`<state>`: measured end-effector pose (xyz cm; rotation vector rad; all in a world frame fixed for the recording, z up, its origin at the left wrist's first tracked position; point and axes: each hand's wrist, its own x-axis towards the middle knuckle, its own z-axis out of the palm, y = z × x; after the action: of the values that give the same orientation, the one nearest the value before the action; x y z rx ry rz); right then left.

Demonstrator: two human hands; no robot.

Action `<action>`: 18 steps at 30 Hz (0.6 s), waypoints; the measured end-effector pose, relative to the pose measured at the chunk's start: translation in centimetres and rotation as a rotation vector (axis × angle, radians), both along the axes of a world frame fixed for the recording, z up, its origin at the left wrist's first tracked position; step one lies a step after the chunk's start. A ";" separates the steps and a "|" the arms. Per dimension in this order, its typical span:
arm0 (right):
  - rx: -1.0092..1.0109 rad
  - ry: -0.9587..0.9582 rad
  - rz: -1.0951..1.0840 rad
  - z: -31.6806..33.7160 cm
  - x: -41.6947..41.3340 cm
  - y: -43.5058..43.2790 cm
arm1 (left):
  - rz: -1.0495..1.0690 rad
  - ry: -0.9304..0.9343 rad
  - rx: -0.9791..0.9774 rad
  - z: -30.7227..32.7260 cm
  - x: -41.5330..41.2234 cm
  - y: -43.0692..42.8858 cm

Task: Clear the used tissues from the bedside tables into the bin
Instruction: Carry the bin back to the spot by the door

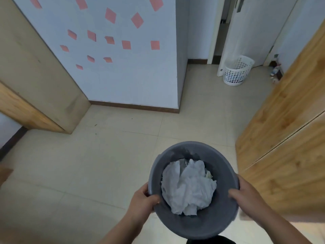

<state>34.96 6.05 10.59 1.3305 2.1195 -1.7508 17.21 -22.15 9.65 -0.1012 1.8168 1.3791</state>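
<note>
From the head view there is one grey round bin (193, 224), two hands and one heap of tissues (188, 187). The bin is in the lower middle of the view, held up over the tiled floor (88, 173) and tilted a little toward the person. The tissues lie inside it, white, crumpled and creased, filling most of the bottom; how many pieces they are I cannot tell. The left hand (144, 199) grips the left rim, thumb over the edge and inside, the other fingers curled on the outside wall. The right hand (246, 192) grips the right rim the same way, though its outer fingers are hidden. Far behind, one white mesh basket (237, 71) stands beside a white door (246, 32). On the pale wall I count fourteen pink square papers (110, 15)
</note>
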 end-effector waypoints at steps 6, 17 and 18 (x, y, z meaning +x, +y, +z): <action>0.030 0.001 0.183 2.2 -15.8 7.7 | 0.101 0.079 -0.005 2.4 -11.3 4.9; 0.010 -0.013 0.300 0.4 -41.3 11.6 | 0.230 0.041 0.010 -0.5 -33.8 7.5; 0.009 -0.024 0.285 0.3 -43.1 11.8 | 0.219 0.031 0.008 -0.7 -36.0 7.8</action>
<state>-8.15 17.81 10.84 0.9851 2.1787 -1.6033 -18.80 -14.36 8.90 -0.2833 1.8688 1.5470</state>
